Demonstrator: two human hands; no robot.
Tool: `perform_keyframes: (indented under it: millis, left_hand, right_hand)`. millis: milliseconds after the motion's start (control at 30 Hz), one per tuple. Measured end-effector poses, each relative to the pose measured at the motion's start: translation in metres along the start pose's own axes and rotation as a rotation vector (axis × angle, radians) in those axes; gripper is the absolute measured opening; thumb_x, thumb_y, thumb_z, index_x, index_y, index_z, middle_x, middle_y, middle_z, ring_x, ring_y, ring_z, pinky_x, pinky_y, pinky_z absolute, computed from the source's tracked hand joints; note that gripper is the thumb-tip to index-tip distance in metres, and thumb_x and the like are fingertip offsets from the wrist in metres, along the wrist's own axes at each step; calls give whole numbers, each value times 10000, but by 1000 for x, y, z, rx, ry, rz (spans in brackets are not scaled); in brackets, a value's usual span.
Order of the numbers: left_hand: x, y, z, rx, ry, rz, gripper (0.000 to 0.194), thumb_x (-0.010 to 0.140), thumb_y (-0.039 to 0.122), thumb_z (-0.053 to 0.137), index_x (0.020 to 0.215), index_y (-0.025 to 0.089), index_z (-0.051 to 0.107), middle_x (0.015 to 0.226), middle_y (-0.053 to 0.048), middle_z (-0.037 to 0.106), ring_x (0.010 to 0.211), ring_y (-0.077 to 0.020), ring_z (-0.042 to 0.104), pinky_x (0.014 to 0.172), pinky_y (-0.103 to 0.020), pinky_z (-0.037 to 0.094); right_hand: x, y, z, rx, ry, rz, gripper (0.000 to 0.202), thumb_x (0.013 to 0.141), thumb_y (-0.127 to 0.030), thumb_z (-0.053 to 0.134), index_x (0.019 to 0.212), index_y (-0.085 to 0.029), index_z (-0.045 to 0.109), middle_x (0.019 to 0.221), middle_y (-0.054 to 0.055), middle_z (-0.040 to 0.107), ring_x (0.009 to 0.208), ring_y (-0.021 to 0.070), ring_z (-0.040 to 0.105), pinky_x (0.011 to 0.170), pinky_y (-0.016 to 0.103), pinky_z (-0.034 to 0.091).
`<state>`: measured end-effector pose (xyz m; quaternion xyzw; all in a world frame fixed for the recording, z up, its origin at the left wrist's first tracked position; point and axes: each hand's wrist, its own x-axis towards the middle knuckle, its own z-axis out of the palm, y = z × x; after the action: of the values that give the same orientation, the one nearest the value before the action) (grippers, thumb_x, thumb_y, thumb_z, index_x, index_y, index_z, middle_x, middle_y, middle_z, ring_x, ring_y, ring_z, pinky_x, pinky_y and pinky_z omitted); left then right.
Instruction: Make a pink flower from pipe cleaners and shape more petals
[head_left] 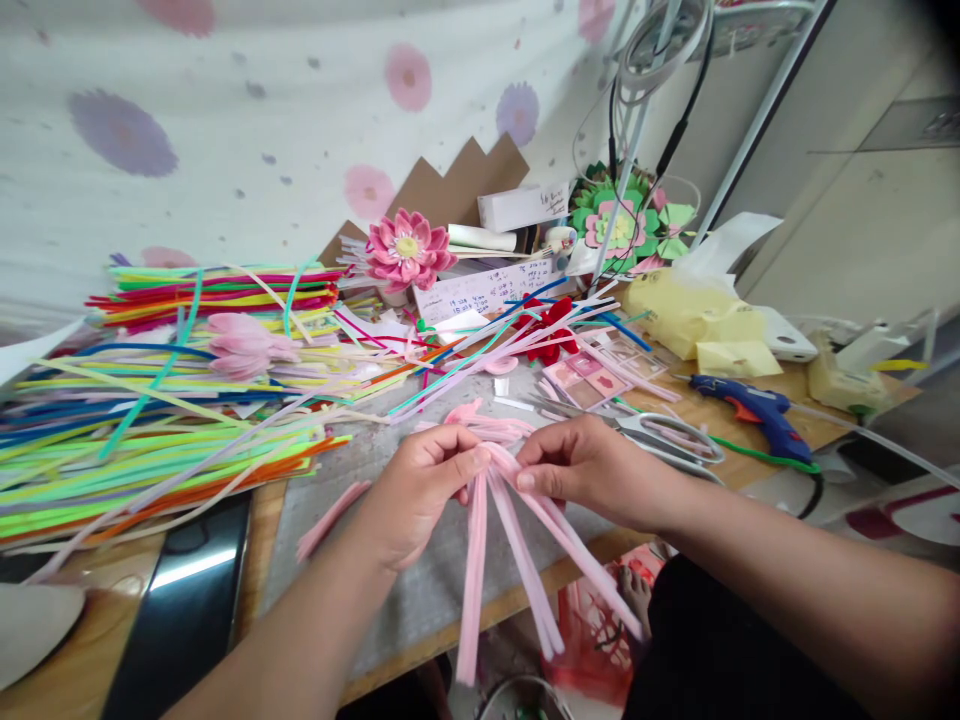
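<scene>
Between my hands hangs a bunch of pale pink pipe cleaners [472,590], joined near the top, their loose ends fanning down past the table's front edge. My left hand [431,485] pinches the joined top between thumb and fingers. Just to the right, my right hand [581,465] is closed with thumb and finger on the bunch's right strands. More pink pipe cleaners [499,428] lie behind my fingertips, partly hidden. A short pink piece [330,520] rests on the grey mat [300,575], left of my left wrist.
Bundles of coloured pipe cleaners [150,480] cover the left side, beside a dark glossy slab [187,600]. Scissors [667,437] and a blue glue gun [757,410] lie to the right. Behind are a pink flower [409,250], a red flower [546,330] and a yellow bag [679,310].
</scene>
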<state>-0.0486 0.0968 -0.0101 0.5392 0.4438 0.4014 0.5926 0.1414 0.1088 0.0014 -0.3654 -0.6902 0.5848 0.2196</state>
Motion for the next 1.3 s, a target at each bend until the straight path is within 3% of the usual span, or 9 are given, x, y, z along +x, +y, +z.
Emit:
perform_keyframes:
  millis: [200, 333, 567, 833, 967, 1100, 1200, 1300]
  left_hand:
    - [-2, -2, 2, -43, 2, 52, 138, 762, 268, 609, 692, 150, 599, 629, 28, 534, 577, -74, 463, 546, -192, 375]
    - [-1, -3, 3, -41, 119, 85, 143, 755, 287, 619, 712, 153, 591, 622, 29, 530, 563, -77, 461, 550, -198, 387]
    - [-4, -5, 3, 123, 302, 173, 156, 760, 344, 599, 749, 189, 589, 681, 29, 567, 630, -110, 515, 588, -214, 419]
    - [-6, -7, 4, 192, 368, 202, 172, 757, 350, 601, 811, 187, 616, 678, 23, 608, 587, -105, 540, 563, -206, 447]
    - [-5, -6, 2, 160, 430, 240, 171, 752, 333, 607, 818, 176, 624, 665, 20, 611, 577, -106, 544, 538, -199, 442]
    - [-2, -5, 0, 84, 456, 243, 169, 749, 329, 601, 806, 170, 611, 664, 16, 601, 590, -112, 540, 565, -216, 454]
    - [-1, -2, -3, 27, 383, 216, 160, 742, 316, 612, 808, 173, 584, 685, 21, 591, 585, -100, 532, 557, -209, 444]
    - [-2, 2, -4, 126, 205, 124, 184, 764, 356, 583, 796, 174, 579, 634, 31, 570, 519, -84, 503, 491, -192, 397]
  right_hand:
    - [4, 4, 4, -69, -21, -44, 333, 778, -448, 568, 665, -135, 563, 577, -45, 414, 535, 72, 364, 510, 200, 304]
    - [6, 3, 11, -128, 41, -83, 383, 815, -451, 507, 584, -147, 471, 568, -50, 328, 530, 71, 301, 489, 206, 260]
    - [10, 6, 30, 132, 125, -13, 396, 822, -510, 463, 659, -149, 482, 566, -43, 380, 491, 64, 306, 448, 195, 264]
    - [14, 10, 47, 593, 95, 99, 338, 802, -495, 501, 801, -159, 531, 646, -14, 534, 441, 78, 509, 413, 187, 380]
    - [14, 12, 46, 447, 60, 23, 349, 857, -491, 422, 813, -160, 524, 635, -15, 554, 374, 43, 390, 375, 173, 336]
    - [13, 10, 36, 227, 32, 27, 416, 847, -548, 400, 778, -154, 512, 556, -56, 421, 392, 43, 338, 380, 174, 285]
    - [11, 6, 23, 67, 17, 20, 424, 849, -543, 399, 790, -140, 516, 560, -61, 359, 432, 47, 296, 401, 181, 250]
    - [8, 1, 10, -116, -34, 5, 343, 876, -450, 412, 775, -140, 522, 584, -49, 363, 488, 61, 304, 443, 193, 249]
